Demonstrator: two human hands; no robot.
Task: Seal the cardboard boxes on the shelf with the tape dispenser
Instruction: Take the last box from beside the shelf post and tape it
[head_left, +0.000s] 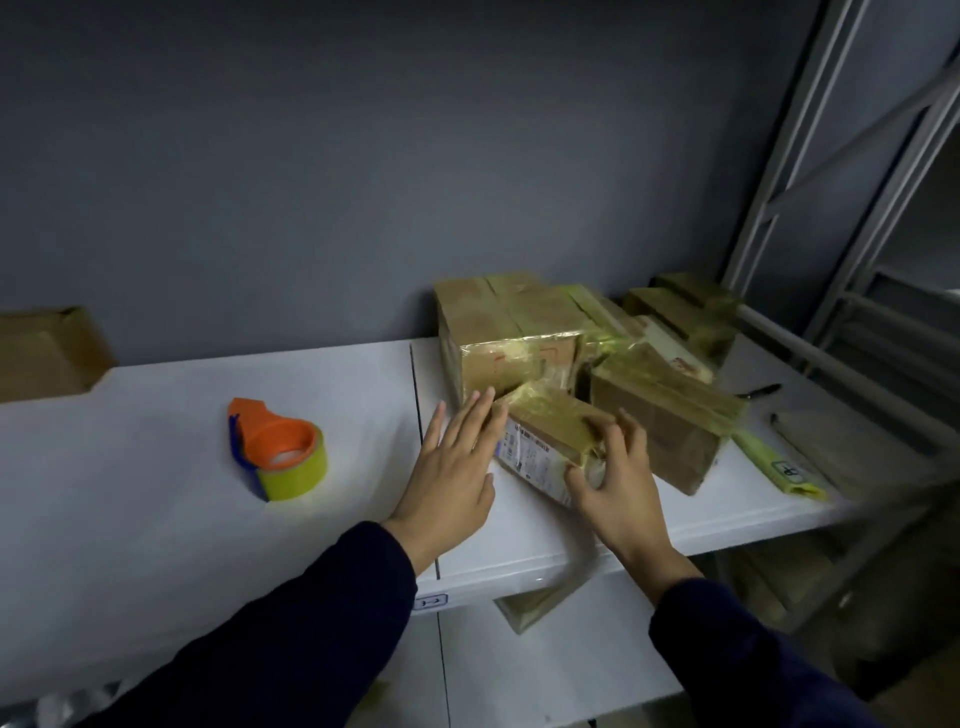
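Left hand (457, 467): my fingers lay straight and spread against the box (545, 436).
Right hand (613, 478): my fingers curled around its other end.
Dispenser (278, 449): sat on the shelf (130, 493), left, untouched.

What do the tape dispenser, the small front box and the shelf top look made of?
Tape dispenser: smooth orange and blue moulded plastic, probably. Small front box: brown cardboard under glossy yellowish tape, with a white printed label. Shelf top: smooth matte white, painted metal or laminate; cannot tell which.
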